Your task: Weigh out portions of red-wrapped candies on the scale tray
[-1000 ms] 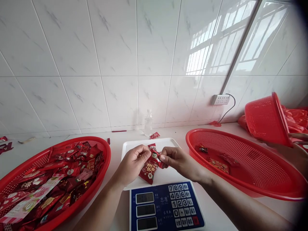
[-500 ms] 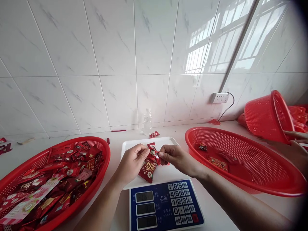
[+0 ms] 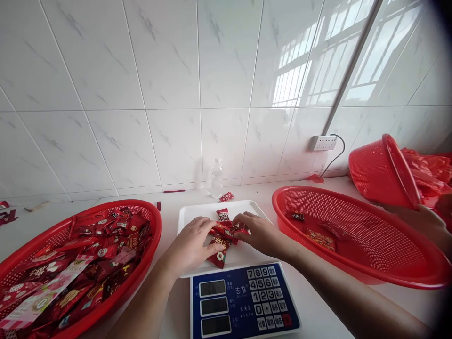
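A small pile of red snack packets [image 3: 219, 254] lies on the white weighing tray [image 3: 247, 206], which sits behind the blue keypad of a scale [image 3: 243, 301]. My left hand [image 3: 192, 242] reaches in from the left, its thumb resting on the front packet and its fingers apart at the pile's upper edge. From the opposite side, my right hand [image 3: 260, 234] touches the packets, thumb and curved fingers apart. A white-ended packet [image 3: 223, 215] pokes out at the back. Both hands partly cover the pile.
A red basket [image 3: 157, 226] full of snack packets stands left; another red basket [image 3: 353, 200] with a few packets stands right. Behind the tray are a clear bottle [image 3: 216, 179] and a loose packet [image 3: 226, 197]. At far right, a co-worker's hand [image 3: 422, 219] is at a tilted basket [image 3: 381, 172].
My hands have let go of the small red packet pinched between them and spread around the pile. The co-worker's tilted basket has shifted left.
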Motion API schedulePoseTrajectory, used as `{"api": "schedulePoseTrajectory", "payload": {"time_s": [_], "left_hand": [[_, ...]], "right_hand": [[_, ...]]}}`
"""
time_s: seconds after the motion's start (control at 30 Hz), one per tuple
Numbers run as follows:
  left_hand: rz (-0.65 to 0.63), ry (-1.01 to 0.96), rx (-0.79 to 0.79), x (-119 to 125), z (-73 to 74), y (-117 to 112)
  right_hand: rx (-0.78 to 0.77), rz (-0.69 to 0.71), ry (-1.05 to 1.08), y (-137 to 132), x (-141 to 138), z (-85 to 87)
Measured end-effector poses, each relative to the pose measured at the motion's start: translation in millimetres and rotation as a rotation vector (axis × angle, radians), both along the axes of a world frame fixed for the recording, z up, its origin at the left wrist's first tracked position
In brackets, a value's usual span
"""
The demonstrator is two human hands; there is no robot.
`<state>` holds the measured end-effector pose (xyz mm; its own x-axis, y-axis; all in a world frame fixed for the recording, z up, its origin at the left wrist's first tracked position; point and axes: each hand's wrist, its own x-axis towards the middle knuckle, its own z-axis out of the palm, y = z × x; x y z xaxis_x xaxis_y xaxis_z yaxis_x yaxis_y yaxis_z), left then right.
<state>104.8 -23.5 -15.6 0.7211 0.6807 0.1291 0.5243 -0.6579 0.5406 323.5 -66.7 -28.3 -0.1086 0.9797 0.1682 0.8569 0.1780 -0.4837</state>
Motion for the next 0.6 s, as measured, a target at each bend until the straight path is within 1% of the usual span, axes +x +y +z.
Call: {"api": "schedulePoseTrajectory", "payload": {"time_s": [0.07,0.13,0.23,0.33,0.43,0.6], "left_hand": [[0.004,0.095,-0.019,0.3,-0.8,-0.2],[-0.004,0.140,-0.020,0.8,-1.5,0.1],[-0.041,0.118,0.021,1.3,-2.2,0.5],[-0.049,0.121,0.035,1.9,-2.7,0.6],[-0.035,0.161,0.044,3.5,-2.8,-0.1],[0.005,0.202,0.079,9.5,-5.7,-3.0]], "right_hand": [[0.003,0.049,-0.027,-1.4,0.3,0.2],[0.006,0.091,-0.055,-3.9,0.1,0.8],[0.008,0.108,-0.090,-8.8,0.0,2.9],[-0.008,0.108,-0.110,-14.3,0.8,6.2],[-0.021,0.107,-0.111,-19.7,1.2,9.2],[-0.042,0.172,-0.126,-22.8,-0.7,9.0]]}}
